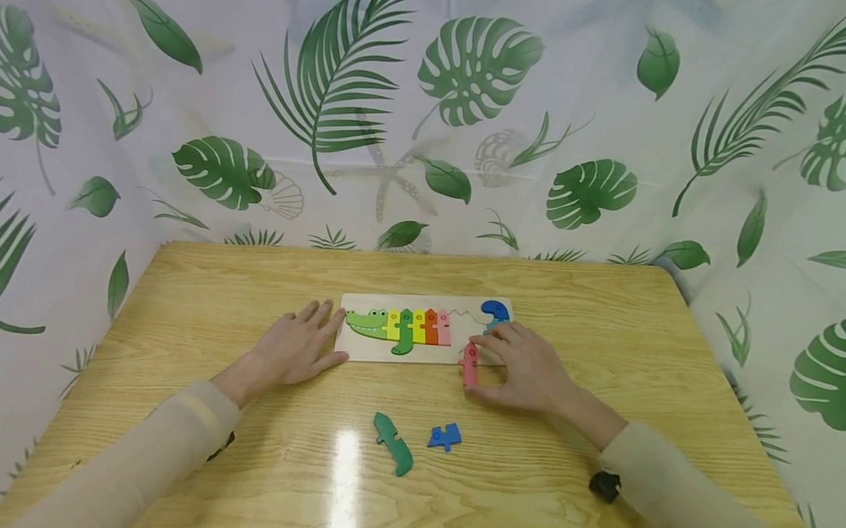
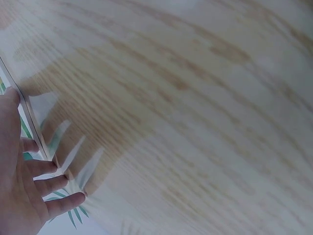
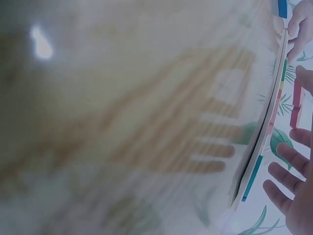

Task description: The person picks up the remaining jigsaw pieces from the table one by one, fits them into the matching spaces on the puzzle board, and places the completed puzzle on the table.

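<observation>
A pale wooden puzzle board [image 1: 374, 355] lies on the table, its inlaid crocodile [image 1: 366, 323] made of coloured pieces with a gap towards the right. My left hand [image 1: 294, 349] rests at the board's left end, fingers spread and thumb by the lower corner; the left wrist view shows the same hand [image 2: 27, 181] along the board's edge. My right hand [image 1: 531, 369] pinches a pinkish-red puzzle piece [image 1: 470, 365] between thumb and finger, over the board's lower edge near the gap. In the right wrist view this piece [image 3: 297, 103] appears raised off the board.
Nearer the front of the table [image 1: 262, 476] lie a dark green leg-shaped piece [image 1: 392, 445] and a small blue piece [image 1: 446, 436]. Blue tail pieces [image 1: 494, 309] sit at the board's right end. A leaf-patterned cloth [image 1: 398, 162] hangs behind the table.
</observation>
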